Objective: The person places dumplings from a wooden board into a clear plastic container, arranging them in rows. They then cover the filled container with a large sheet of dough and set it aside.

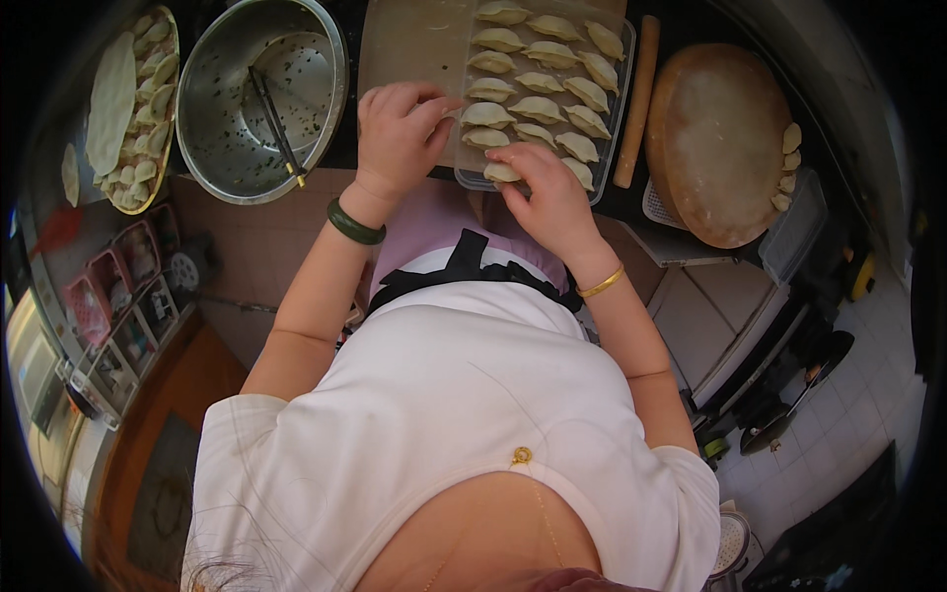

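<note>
Rows of raw dumplings (538, 109) lie on a clear plastic tray (627, 66) at the counter's front edge. The thumb and fingers of my right hand (551, 192) close around a dumpling (501, 172) at the tray's near left corner. My left hand (405, 129) is just left of the tray, over a pale board (407, 44); its fingers are curled, thumb near the forefinger, and whether anything small is between them cannot be told. A green bangle circles the left wrist, a gold one the right.
Left of the board stands a steel bowl (222, 159) with filling scraps and dark chopsticks (275, 122). Farther left, a tray holds dough pieces (152, 111) and a flat dough sheet (112, 103). To the right are a wooden rolling pin (636, 103) and a floured round board (718, 140) with small dough lumps (792, 138).
</note>
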Demonstrator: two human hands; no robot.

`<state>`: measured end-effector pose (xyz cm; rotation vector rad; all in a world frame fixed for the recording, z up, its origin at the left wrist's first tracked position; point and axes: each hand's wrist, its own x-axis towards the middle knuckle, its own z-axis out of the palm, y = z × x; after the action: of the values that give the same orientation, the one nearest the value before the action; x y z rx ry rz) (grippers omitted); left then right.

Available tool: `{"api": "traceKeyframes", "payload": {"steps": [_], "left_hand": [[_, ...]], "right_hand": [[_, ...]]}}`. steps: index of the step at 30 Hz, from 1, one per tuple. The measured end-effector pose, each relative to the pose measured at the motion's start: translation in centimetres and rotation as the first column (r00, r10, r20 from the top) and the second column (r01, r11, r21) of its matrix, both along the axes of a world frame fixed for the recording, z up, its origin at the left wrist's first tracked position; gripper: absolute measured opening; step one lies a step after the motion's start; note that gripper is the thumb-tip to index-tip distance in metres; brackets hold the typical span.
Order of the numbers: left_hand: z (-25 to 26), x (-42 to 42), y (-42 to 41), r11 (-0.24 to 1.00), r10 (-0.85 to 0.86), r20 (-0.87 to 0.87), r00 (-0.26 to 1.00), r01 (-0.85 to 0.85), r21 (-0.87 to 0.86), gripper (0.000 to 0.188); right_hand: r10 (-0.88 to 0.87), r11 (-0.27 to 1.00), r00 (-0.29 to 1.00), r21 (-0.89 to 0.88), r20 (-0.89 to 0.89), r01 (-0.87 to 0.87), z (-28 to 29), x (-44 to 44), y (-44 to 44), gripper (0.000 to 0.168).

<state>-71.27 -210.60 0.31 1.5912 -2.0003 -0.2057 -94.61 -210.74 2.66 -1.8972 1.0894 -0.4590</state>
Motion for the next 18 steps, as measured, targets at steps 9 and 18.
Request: {"api": "traceKeyframes", "payload": {"steps": [9, 18], "left_hand": [[-0.5, -0.2, 2.8, 0.995, -0.044, -0.046, 0.998, 0.048, 0.083, 0.022], [-2.2, -2.5, 6.0, 0.963, -0.058, -0.026, 0.998, 0.063, 0.264, 0.028]], "right_hand": [[-0.084, 0.974, 0.987, -0.220, -0.139, 0.052, -1.1, -1.6, 0.7, 0.018], [-0.133, 0.905, 0.962, -0.424, -0.238, 0.020, -2.6, -0.3, 0.0, 0.020]]}}
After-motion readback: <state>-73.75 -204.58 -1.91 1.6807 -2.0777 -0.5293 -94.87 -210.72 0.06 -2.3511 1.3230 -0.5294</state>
